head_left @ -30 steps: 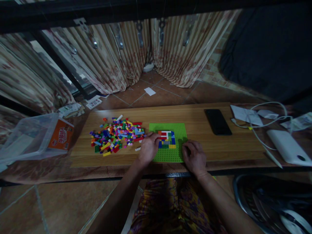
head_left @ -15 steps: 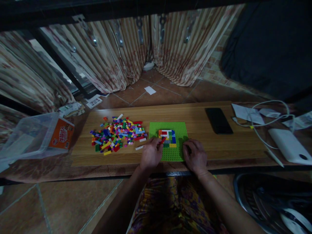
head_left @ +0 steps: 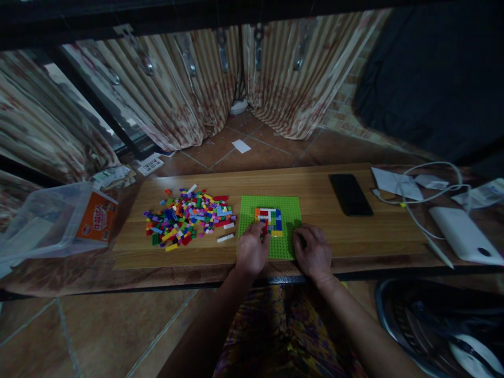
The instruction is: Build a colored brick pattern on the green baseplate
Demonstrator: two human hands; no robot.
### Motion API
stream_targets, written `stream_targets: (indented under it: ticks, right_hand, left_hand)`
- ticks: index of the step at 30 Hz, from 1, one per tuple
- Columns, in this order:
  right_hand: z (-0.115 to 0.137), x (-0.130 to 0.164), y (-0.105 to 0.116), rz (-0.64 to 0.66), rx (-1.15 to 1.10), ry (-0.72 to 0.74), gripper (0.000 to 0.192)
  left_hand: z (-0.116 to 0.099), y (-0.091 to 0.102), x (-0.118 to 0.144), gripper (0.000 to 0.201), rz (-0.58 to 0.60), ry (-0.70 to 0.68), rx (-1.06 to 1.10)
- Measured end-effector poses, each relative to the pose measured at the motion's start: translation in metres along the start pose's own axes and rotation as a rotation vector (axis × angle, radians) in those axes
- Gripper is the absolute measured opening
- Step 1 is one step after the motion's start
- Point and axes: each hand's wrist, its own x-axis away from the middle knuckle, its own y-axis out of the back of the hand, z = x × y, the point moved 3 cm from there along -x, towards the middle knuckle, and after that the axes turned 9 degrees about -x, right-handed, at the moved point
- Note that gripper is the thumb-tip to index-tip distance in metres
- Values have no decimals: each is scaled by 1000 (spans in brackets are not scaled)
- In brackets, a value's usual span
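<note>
In the head view, my left hand (head_left: pixel 252 251) is closed on a red brick (head_left: pixel 265 226). It holds the brick over the left side of a flat patch of coloured bricks (head_left: pixel 279 223), and its fingers hide part of that patch. The patch of blue, white, red, yellow and other bricks sits on a green baseplate (head_left: pixel 291 207). My right hand (head_left: pixel 314 251) rests at the baseplate's right edge with its fingers curled in, and nothing shows in them. Whether the red brick touches the studs below, I cannot tell.
A heap of loose bricks (head_left: pixel 192 215) lies on the wooden board (head_left: pixel 315 184) to the left, with a white brick (head_left: pixel 226 238) nearer me. A clear plastic tub (head_left: pixel 59 215) stands beyond. On the right are a black phone (head_left: pixel 350 194), a white power bank (head_left: pixel 464 236) and cables.
My left hand has moved right with the red brick, from the patch's left side further over it. My right hand keeps its place at the baseplate edge. The view has shifted slightly.
</note>
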Motion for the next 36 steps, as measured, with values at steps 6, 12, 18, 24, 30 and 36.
stream_targets:
  ticks: [6,12,18,24,30,36]
  right_hand:
    - [0,0,0,-5,-1,-6,15]
    - [0,0,0,2,5,0,16]
    - [0,0,0,-8,-1,-6,15]
    - [0,-1,0,11,5,-24,17]
    - [0,0,0,3,-12,-27,16]
    - [2,-1,1,8,2,-25,15]
  left_hand:
    - [-1,1,0,19,-61,14,25]
    - [-5,-6,-2,20,-53,40,34]
    - [-1,-9,-6,33,10,32,87]
    - [5,0,-6,48,95,-13,79]
    - [14,16,-6,43,100,-39,56]
    - [6,25,-9,29,37,-130,2]
